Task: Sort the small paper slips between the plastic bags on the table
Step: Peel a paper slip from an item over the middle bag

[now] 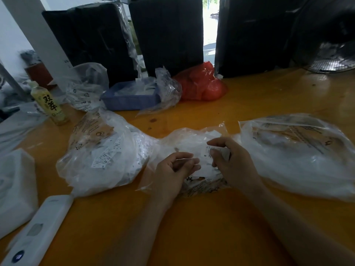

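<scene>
Orange table [249, 96], mid-sort: left bag [99, 160] part-filled; right hand [228, 164] pinches an "S" slip [206, 152], left hand [172, 169] curled, apparently holding slips; centre bag [184, 139] unsorted.
</scene>
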Demonstrator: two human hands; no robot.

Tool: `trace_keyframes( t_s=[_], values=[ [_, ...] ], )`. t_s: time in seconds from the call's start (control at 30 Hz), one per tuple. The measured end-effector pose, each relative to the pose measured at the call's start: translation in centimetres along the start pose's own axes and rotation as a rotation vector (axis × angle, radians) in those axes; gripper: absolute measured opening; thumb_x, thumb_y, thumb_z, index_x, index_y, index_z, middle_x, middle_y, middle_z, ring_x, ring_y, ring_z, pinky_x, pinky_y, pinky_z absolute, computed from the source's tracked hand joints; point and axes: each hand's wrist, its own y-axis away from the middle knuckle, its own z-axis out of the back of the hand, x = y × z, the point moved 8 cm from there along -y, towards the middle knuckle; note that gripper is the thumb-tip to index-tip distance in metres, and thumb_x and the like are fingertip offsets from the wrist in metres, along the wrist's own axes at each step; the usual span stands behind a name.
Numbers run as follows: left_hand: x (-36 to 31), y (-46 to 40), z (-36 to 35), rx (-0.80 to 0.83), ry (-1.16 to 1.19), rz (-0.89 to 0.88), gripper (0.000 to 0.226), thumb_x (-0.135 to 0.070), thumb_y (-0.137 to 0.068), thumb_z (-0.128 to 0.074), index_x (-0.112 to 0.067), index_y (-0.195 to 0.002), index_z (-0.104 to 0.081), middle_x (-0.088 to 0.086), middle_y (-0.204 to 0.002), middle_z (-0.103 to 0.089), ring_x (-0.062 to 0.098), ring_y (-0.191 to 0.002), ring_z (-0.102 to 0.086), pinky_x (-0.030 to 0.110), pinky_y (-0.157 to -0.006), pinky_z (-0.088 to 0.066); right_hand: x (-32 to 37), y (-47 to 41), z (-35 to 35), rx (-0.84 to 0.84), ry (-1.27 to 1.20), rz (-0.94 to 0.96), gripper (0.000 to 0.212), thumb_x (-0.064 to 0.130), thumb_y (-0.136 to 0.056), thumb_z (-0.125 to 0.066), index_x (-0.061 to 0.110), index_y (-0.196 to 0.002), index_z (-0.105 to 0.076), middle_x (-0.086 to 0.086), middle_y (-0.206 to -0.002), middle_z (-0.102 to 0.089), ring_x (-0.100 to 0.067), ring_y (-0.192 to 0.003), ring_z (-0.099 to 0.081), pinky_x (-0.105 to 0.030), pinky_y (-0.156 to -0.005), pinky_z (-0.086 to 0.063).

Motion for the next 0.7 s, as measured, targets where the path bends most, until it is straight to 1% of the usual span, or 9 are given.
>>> trace_keyframes(
  t_s=[0.17,0.23,0.27,0.33,0.4,0.47,0.57,0.63,0.7],
  values=[
    [-0.2,0.0,0.1,-0.022,0.005,-0.012,0.033,-0.047,-0.076,-0.084,-0.030,-0.103,-0.078,0.008,-0.104,-0.082,0.025,-0.101,-0.080,0.028,-0.088,-0.063,-0.1,-0.1,-0.1,0.004,0.104,0.016,0.019,0.020,-0.102,-0.060,0.030,-0.117,-0.063,0.016,-0.100,-0.064,0.002,-0.078,-0.066,-0.009,-0.064,-0.049],
    [-0.2,0.0,0.2,-0.022,0.020,-0.013,0.038,-0.051,-0.072,-0.085,-0.029,-0.102,-0.079,0.008,-0.105,-0.082,0.025,-0.101,-0.080,0.028,-0.088,-0.063,0.1,-0.1,0.2,-0.021,0.141,0.041,0.019,0.019,-0.102,-0.060,0.026,-0.119,-0.064,0.015,-0.103,-0.063,0.002,-0.078,-0.064,-0.008,-0.066,-0.048],
    [-0.2,0.0,0.2,-0.022,0.022,-0.011,0.040,-0.050,-0.073,-0.085,-0.026,-0.104,-0.078,0.008,-0.105,-0.082,0.025,-0.101,-0.080,0.028,-0.088,-0.063,0.3,-0.1,0.4,-0.043,0.158,0.062,0.018,0.019,-0.102,-0.060,0.024,-0.119,-0.064,0.015,-0.102,-0.062,0.003,-0.079,-0.063,-0.006,-0.067,-0.047],
    [-0.1,-0.1,0.2,-0.020,0.015,-0.004,0.037,-0.039,-0.081,-0.083,-0.019,-0.110,-0.075,0.008,-0.106,-0.082,0.025,-0.102,-0.079,0.027,-0.087,-0.062,0.6,-0.1,0.7,-0.068,0.172,0.089,0.018,0.017,-0.101,-0.061,0.022,-0.118,-0.064,0.016,-0.100,-0.061,0.005,-0.083,-0.060,-0.003,-0.070,-0.045],
    [0.1,-0.2,0.2,-0.017,0.010,0.010,0.026,-0.024,-0.091,-0.079,-0.015,-0.115,-0.073,0.007,-0.107,-0.082,0.024,-0.103,-0.079,0.025,-0.087,-0.062,0.6,-0.2,0.5,-0.049,0.168,0.086,0.018,0.017,-0.101,-0.061,0.023,-0.118,-0.065,0.016,-0.101,-0.062,0.005,-0.084,-0.060,-0.004,-0.072,-0.045],
    [0.3,-0.2,0.3,-0.010,0.003,0.017,0.024,-0.019,-0.094,-0.076,-0.014,-0.116,-0.072,0.005,-0.109,-0.082,0.023,-0.104,-0.079,0.024,-0.087,-0.061,0.5,-0.2,0.2,-0.013,0.173,0.087,0.019,0.016,-0.101,-0.061,0.024,-0.117,-0.065,0.014,-0.104,-0.063,0.002,-0.085,-0.062,-0.005,-0.070,-0.046],
    [0.0,0.0,0.2,-0.009,0.003,0.006,0.037,-0.035,-0.084,-0.080,-0.016,-0.115,-0.074,0.004,-0.109,-0.082,0.021,-0.104,-0.079,0.026,-0.089,-0.062,0.5,-0.1,-0.3,0.010,0.215,0.114,0.020,0.013,-0.100,-0.062,0.023,-0.117,-0.065,0.013,-0.107,-0.062,0.000,-0.087,-0.060,-0.003,-0.072,-0.044],
    [-0.2,0.0,0.2,-0.013,0.013,-0.002,0.045,-0.045,-0.077,-0.084,-0.020,-0.112,-0.076,0.005,-0.108,-0.082,0.022,-0.104,-0.079,0.028,-0.090,-0.062,0.7,0.0,-0.4,0.016,0.251,0.139,0.021,0.012,-0.099,-0.062,0.021,-0.117,-0.066,0.010,-0.111,-0.063,-0.002,-0.095,-0.058,-0.002,-0.076,-0.042],
    [0.0,0.0,0.3,-0.020,0.016,0.006,0.044,-0.046,-0.076,-0.087,-0.021,-0.111,-0.078,0.005,-0.107,-0.082,0.022,-0.103,-0.079,0.029,-0.090,-0.063,0.8,0.0,-0.6,0.040,0.266,0.153,0.021,0.011,-0.099,-0.063,0.019,-0.118,-0.067,0.008,-0.114,-0.064,-0.003,-0.099,-0.058,-0.004,-0.079,-0.041]
  ],
)
